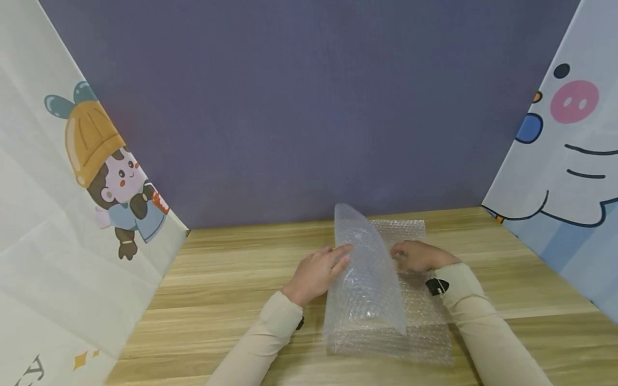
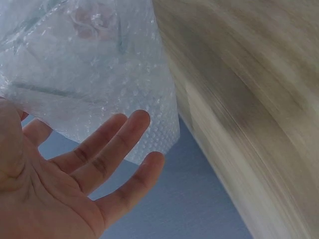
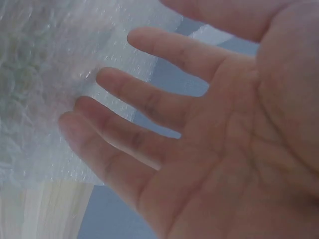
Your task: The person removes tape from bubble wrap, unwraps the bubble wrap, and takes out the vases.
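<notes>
Where bubble wrap point(image 1: 369, 289) rises from the tabletop point(image 1: 232, 268), my left hand point(image 1: 316, 272) touches it, fingers apart. My right hand point(image 1: 419, 255), nearby, is likewise spread.

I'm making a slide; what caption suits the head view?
A person's sleeved arms extend to bubble wrap with one flap raised, on a wood-grain table.

Raised bubble-wrap flap point(image 1: 366, 273) blocks ctr; room on tbl point(image 1: 217, 279) L.

Muted purple wall point(image 1: 309, 107), wooden table point(image 1: 232, 300)
</notes>
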`<state>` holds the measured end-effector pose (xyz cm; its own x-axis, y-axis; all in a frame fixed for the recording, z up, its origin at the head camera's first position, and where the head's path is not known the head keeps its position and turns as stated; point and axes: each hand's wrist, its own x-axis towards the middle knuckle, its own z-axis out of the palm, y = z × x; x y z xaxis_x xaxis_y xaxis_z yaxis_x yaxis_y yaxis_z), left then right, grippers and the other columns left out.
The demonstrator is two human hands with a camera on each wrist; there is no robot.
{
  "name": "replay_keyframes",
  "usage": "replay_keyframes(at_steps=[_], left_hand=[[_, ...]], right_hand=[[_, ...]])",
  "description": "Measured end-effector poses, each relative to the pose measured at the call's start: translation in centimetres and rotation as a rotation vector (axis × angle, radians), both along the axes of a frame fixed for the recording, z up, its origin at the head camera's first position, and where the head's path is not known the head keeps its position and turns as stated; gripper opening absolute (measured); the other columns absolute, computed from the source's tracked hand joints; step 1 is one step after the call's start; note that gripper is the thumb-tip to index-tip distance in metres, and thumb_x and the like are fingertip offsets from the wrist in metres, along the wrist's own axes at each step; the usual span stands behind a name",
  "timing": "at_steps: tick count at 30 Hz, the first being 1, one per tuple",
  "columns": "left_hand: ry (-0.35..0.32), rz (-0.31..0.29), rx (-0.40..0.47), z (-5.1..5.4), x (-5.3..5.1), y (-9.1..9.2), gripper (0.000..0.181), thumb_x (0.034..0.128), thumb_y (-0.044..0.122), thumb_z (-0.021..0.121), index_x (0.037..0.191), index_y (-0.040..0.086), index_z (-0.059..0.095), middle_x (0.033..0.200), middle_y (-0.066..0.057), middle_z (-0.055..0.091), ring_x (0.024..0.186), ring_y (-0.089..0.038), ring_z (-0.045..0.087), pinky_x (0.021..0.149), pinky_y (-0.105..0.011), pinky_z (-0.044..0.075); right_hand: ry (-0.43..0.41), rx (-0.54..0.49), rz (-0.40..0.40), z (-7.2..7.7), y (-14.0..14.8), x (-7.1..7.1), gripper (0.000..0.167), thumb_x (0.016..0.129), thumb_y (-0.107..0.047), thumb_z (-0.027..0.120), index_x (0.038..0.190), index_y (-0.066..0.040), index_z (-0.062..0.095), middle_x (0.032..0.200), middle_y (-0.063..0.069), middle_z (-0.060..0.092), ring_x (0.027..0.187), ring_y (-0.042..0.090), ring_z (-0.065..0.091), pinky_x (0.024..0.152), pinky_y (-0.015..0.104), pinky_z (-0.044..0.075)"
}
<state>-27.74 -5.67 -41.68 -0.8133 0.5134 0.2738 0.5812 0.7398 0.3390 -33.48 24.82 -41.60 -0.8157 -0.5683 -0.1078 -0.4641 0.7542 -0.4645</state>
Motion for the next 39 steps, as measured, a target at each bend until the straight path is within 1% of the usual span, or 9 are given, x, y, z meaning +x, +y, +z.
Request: replay_keyframes(at_steps=[4,9,12,16,19,25,30,34,39], left_hand=[[0.015,0.0,-0.009,-0.1,-0.1,-0.2,0.049,0.1115,0.046,0.031,0.154,0.027,0.047,0.148,-0.001,0.06,0.137,-0.034,0.056,0.11,-0.051,0.05],[0.02,0.009,-0.01,0.0,-0.1,-0.3,0.049,0.1115,0.046,0.031,0.154,0.027,0.047,0.147,-0.002,0.061,0.135,-0.033,0.059,0.107,-0.051,0.053],[0.017,0.015,-0.008,-0.1,-0.1,-0.3,0.048,0.1115,0.045,0.032,0.153,0.027,0.048,0.146,-0.002,0.062,0.133,-0.032,0.06,0.106,-0.051,0.054],[0.016,0.023,-0.005,-0.2,-0.1,-0.4,0.046,0.1115,0.043,0.034,0.153,0.028,0.049,0.145,-0.002,0.063,0.132,-0.03,0.061,0.104,-0.05,0.055],[0.014,0.026,-0.003,-0.2,-0.2,-0.5,0.046,0.1115,0.042,0.035,0.153,0.028,0.049,0.146,-0.002,0.062,0.132,-0.03,0.061,0.105,-0.05,0.054],[-0.013,0.038,0.006,-0.1,-0.3,-0.5,0.045,0.1115,0.041,0.036,0.152,0.028,0.049,0.146,0.0,0.062,0.133,-0.029,0.06,0.106,-0.05,0.053],[0.003,0.042,0.014,-0.3,-0.3,-0.6,0.044,0.1116,0.04,0.037,0.151,0.028,0.05,0.146,0.0,0.062,0.131,-0.028,0.062,0.106,-0.049,0.053],[0.012,0.042,0.011,-0.4,-0.4,-0.7,0.044,0.1117,0.04,0.037,0.151,0.028,0.05,0.145,0.001,0.063,0.128,-0.026,0.064,0.103,-0.048,0.055],[0.011,0.047,0.019,-0.4,-0.5,-0.8,0.044,0.1118,0.04,0.036,0.151,0.029,0.05,0.144,0.0,0.063,0.127,-0.027,0.064,0.103,-0.048,0.055]], right_hand=[[0.019,0.054,0.004,0.1,-0.6,0.1,0.038,0.091,-0.028,0.071,0.124,-0.009,0.069,0.125,0.025,0.065,0.119,0.047,0.06,0.099,0.064,0.049],[0.007,0.142,-0.034,0.3,-1.1,0.6,0.057,0.093,-0.042,0.068,0.139,-0.008,0.062,0.131,0.035,0.055,0.124,0.061,0.049,0.097,0.074,0.045],[-0.014,0.153,-0.053,0.3,-1.1,0.7,0.062,0.095,-0.046,0.067,0.143,-0.007,0.059,0.133,0.034,0.053,0.125,0.063,0.047,0.098,0.074,0.044],[-0.021,0.156,-0.067,0.3,-1.2,0.7,0.066,0.093,-0.049,0.07,0.142,-0.007,0.06,0.132,0.032,0.054,0.123,0.063,0.047,0.097,0.074,0.045],[-0.014,0.151,-0.068,0.1,-1.3,0.6,0.065,0.09,-0.048,0.072,0.14,-0.008,0.062,0.13,0.031,0.054,0.12,0.063,0.047,0.096,0.074,0.045],[0.034,0.156,-0.068,-0.3,-1.7,0.6,0.062,0.086,-0.044,0.076,0.138,-0.012,0.065,0.125,0.027,0.056,0.111,0.054,0.051,0.093,0.071,0.047],[0.063,0.161,-0.077,-0.5,-2.1,0.7,0.065,0.082,-0.045,0.079,0.136,-0.012,0.067,0.119,0.024,0.058,0.107,0.051,0.052,0.095,0.073,0.045],[0.086,0.15,-0.073,-0.8,-2.4,0.7,0.06,0.08,-0.04,0.082,0.132,-0.013,0.07,0.116,0.022,0.061,0.107,0.048,0.052,0.101,0.075,0.04],[0.135,0.146,-0.06,-0.8,-2.9,0.7,0.047,0.081,-0.032,0.08,0.125,-0.014,0.074,0.11,0.015,0.065,0.104,0.039,0.052,0.102,0.071,0.038]])
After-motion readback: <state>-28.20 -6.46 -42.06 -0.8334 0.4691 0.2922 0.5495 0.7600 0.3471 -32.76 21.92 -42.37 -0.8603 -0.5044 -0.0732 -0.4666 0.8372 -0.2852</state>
